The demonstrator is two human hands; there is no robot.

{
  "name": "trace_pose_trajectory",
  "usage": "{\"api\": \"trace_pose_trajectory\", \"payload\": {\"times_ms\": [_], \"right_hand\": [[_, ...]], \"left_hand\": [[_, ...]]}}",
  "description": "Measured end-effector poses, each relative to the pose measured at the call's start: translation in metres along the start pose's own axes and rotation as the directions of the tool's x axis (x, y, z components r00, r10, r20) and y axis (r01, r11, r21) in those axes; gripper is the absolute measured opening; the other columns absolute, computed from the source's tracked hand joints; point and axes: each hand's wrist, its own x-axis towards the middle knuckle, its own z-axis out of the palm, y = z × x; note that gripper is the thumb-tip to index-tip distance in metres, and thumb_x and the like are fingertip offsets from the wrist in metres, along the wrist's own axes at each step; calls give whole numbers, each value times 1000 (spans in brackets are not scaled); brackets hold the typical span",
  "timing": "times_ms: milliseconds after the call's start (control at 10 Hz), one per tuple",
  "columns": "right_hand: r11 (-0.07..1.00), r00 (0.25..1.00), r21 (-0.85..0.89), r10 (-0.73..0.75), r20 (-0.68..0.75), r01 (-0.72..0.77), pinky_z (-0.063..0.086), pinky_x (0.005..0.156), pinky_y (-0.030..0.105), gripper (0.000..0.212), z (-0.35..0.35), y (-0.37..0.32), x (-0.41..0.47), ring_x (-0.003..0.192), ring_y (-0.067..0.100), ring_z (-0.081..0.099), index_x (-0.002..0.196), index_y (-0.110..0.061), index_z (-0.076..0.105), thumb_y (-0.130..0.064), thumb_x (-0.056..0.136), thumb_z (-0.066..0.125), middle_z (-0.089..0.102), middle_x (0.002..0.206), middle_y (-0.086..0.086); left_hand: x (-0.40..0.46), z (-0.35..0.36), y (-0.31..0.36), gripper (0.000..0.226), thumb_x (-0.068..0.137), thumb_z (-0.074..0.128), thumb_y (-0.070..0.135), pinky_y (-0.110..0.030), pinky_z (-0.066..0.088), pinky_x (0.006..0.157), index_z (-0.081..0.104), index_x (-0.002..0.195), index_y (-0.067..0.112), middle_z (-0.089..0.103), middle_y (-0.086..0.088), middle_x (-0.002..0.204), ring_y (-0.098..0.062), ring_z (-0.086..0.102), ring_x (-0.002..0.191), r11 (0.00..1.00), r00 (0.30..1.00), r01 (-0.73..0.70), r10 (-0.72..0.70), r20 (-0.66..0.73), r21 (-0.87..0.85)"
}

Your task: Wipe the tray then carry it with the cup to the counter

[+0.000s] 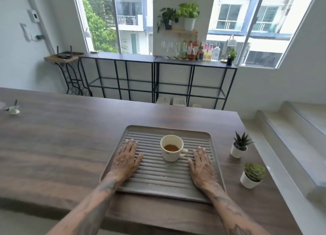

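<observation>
Clutter first, left to right: small pale object at table's far left edge, blurred. Left hand lies flat, fingers spread, palm down on ribbed grey tray, gripping nothing. Cup, white, upright, brown liquid inside, stands on tray between the hands, handle to the right. Right hand likewise flat and empty on tray. Two potted succulents just beside tray's right edge. Dark wood table; black shelving with bottles under windows.
</observation>
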Motion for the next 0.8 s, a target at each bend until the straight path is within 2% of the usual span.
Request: {"api": "trace_pose_trajectory", "payload": {"times_ms": [100, 300, 500, 700, 800], "right_hand": [[998, 998, 16, 60, -2, -60, -3, 127, 37, 61, 3, 3, -3, 156, 18, -2, 159, -16, 15, -44, 106, 24, 3, 169, 5], [996, 994, -10, 93, 51, -92, -5, 127, 38, 63, 5, 4, -1, 156, 18, -5, 159, -15, 11, -45, 105, 21, -1, 169, 4], [996, 995, -38, 86, 41, -85, -4, 128, 38, 63, 10, 5, -1, 156, 17, -5, 159, -15, 9, -46, 105, 19, -1, 169, 4], [995, 993, -29, 100, 57, -99, -4, 128, 38, 63, 7, 4, -3, 156, 17, -5, 159, -15, 9, -46, 105, 20, -1, 169, 4], [997, 997, 14, 82, 11, -82, 0, 128, 42, 63, 2, -2, -2, 156, 20, 2, 158, -14, 15, -46, 105, 22, 7, 169, 7]], "left_hand": [[0, 10, 1, 87, 88, 8, 65, -37, 4, 126, 22, 158, 15, 15, -6, 168, -22, 7, 156, 1000, 996, 23, -23, 89, 8], [-4, 21, 0, 69, 103, 23, 57, -38, -6, 126, 15, 160, 18, 4, -2, 170, -18, -5, 156, 999, 988, 27, -31, 153, 27], [-4, 21, -1, 84, 90, 10, 65, -38, -6, 126, 15, 160, 19, 3, 0, 170, -17, -5, 156, 999, 987, 25, -29, 157, 29], [-4, 18, 2, 85, 89, 8, 65, -38, -6, 126, 14, 160, 19, 3, 0, 170, -16, -5, 156, 999, 987, 24, -29, 156, 32], [-5, 18, 1, 85, 89, 8, 65, -38, -6, 126, 13, 160, 19, 3, 0, 170, -16, -5, 156, 999, 989, 33, -37, 144, 27]]}}
